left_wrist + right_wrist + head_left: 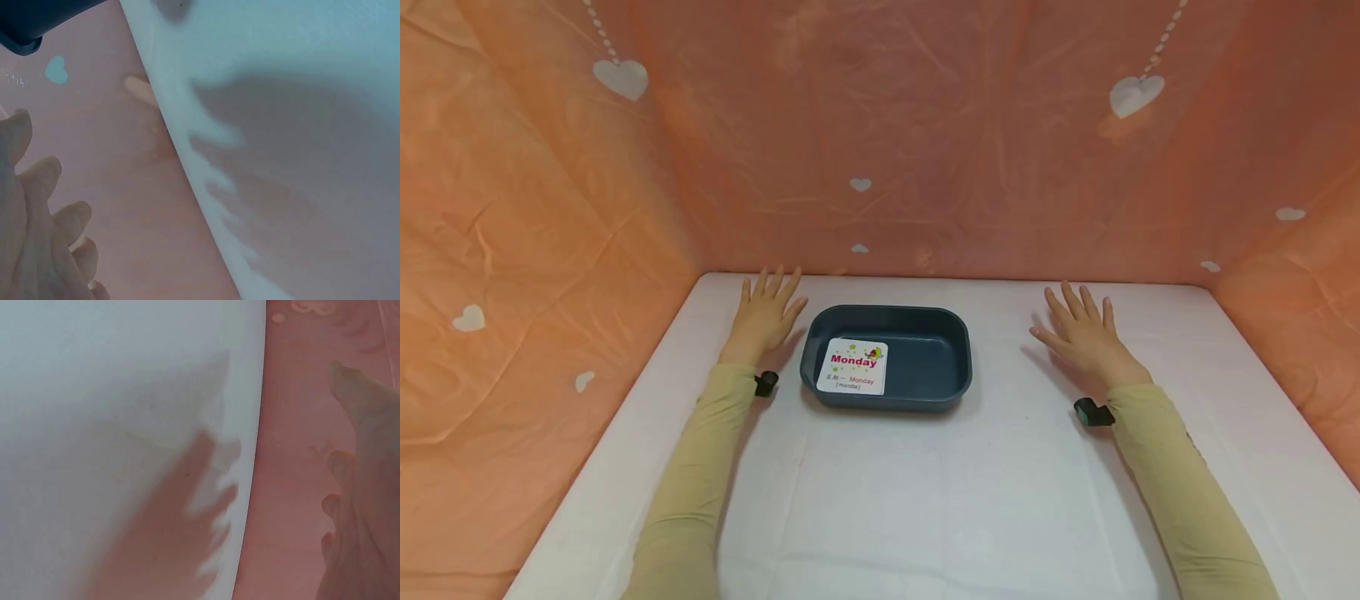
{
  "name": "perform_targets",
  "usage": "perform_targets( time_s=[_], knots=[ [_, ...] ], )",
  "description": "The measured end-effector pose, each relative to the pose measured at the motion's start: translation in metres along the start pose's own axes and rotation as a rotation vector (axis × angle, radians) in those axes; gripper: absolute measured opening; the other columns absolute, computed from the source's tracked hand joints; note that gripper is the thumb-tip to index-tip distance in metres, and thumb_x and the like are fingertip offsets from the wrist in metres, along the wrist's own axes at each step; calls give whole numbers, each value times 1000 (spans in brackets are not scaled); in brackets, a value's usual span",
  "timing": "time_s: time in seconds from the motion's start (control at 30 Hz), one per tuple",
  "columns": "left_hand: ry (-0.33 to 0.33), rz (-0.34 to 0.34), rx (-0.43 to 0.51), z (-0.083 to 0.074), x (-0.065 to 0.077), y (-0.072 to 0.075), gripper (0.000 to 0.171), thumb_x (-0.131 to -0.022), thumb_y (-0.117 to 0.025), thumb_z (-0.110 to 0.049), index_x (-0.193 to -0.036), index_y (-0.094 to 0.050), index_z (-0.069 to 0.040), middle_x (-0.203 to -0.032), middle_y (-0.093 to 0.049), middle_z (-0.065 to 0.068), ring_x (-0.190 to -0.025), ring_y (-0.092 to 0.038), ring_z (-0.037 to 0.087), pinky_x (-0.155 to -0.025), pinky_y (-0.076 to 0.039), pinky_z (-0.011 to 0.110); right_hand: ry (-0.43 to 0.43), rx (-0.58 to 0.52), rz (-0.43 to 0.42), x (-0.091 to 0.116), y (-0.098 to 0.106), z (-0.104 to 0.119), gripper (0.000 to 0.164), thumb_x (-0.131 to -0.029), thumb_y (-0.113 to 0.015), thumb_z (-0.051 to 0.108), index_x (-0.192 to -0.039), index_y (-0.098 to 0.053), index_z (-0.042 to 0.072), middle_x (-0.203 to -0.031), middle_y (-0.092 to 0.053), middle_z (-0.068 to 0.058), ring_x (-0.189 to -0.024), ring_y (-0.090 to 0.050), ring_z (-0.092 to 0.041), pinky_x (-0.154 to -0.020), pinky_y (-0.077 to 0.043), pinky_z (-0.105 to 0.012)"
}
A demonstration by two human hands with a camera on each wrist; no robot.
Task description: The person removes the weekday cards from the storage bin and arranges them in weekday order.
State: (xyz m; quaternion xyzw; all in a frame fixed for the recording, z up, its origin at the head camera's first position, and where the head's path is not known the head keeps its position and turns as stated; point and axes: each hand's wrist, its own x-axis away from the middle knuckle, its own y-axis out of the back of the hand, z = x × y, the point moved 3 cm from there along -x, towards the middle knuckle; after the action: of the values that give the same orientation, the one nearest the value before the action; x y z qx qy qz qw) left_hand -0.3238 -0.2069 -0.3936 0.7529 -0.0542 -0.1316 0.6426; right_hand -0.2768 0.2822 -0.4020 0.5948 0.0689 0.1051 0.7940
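In the head view a dark blue-grey rectangular tray (928, 403) with rounded corners stands on the white table. Inside its left half lies a white card (853, 367) printed "Monday" with small coloured pictures. My left hand (762, 321), fingers spread, is just left of the tray and holds nothing. My right hand (1086, 340) is farther off to the tray's right, also with spread fingers and nothing in it. Both wrist views show the hands' shadows on the white surface, and a corner of the tray (37, 22) appears at the left wrist view's upper left.
The white tabletop (917, 492) ends at a back edge near the fingertips. Orange-pink cloth (925, 125) with white hearts hangs behind it and along both sides. A small dark device is strapped at each wrist.
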Motion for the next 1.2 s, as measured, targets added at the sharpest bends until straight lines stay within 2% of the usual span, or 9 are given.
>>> perform_targets(
  time_s=[0.3, 0.4, 0.53, 0.7, 0.87, 1.07, 1.2],
  knots=[
    [-11, -12, 0, 1, 0, 4, 59, -103, -30, -44, -153, -17, -16, -156, -12, 19, -143, -3, 38, -110, 0, 58, 30, 5, -13, -2, 2, 3, 84, -96, -39, 59, -153, -2, 11, -157, 8, -18, -140, 15, -41, -102, 24, -56],
    [-24, -6, 47, 1, 2, 8, 59, -103, -33, -43, -152, -21, -14, -156, -11, 20, -143, -1, 39, -110, 2, 58, 50, 2, -18, -3, 3, 6, 85, -96, -38, 60, -153, -3, 9, -157, 5, -20, -140, 12, -41, -104, 21, -56],
    [-42, 2, 151, 0, 5, 14, 57, -102, -39, -40, -150, -29, -9, -155, -12, 22, -142, -2, 39, -111, 1, 58, 91, -34, -34, -6, 7, 9, 81, -97, -44, 54, -151, -15, 1, -153, -10, -27, -140, 2, -46, -108, 9, -60],
    [-68, -20, 295, -4, 11, 24, 54, -100, -49, -34, -145, -39, -5, -150, -30, 22, -138, -24, 39, -110, -18, 54, 94, -194, 25, -5, 9, 13, 73, -97, -51, 45, -145, -29, -5, -147, -28, -30, -136, -18, -48, -108, -13, -60],
    [-31, -51, 403, -11, 18, 37, 55, -98, -52, -38, -143, -43, -6, -143, -43, 17, -130, -40, 36, -105, -31, 52, 40, -380, 68, 2, 12, 19, 67, -97, -52, 44, -142, -36, -3, -141, -41, -26, -127, -40, -44, -102, -32, -58],
    [-6, -46, 567, -14, 25, 47, 55, -97, -56, -37, -141, -45, -6, -138, -48, 19, -120, -50, 40, -97, -41, 52, 40, -477, 75, 9, 25, 32, 59, -99, -50, 40, -140, -41, -2, -133, -49, -24, -119, -49, -42, -96, -40, -55],
    [18, 26, 670, -16, 31, 52, 55, -97, -57, -37, -140, -46, -5, -133, -52, 20, -114, -55, 38, -89, -49, 48, 57, -618, 104, 13, 35, 44, 53, -101, -49, 32, -140, -39, -2, -135, -48, -25, -118, -52, -39, -95, -44, -48]
  ],
)
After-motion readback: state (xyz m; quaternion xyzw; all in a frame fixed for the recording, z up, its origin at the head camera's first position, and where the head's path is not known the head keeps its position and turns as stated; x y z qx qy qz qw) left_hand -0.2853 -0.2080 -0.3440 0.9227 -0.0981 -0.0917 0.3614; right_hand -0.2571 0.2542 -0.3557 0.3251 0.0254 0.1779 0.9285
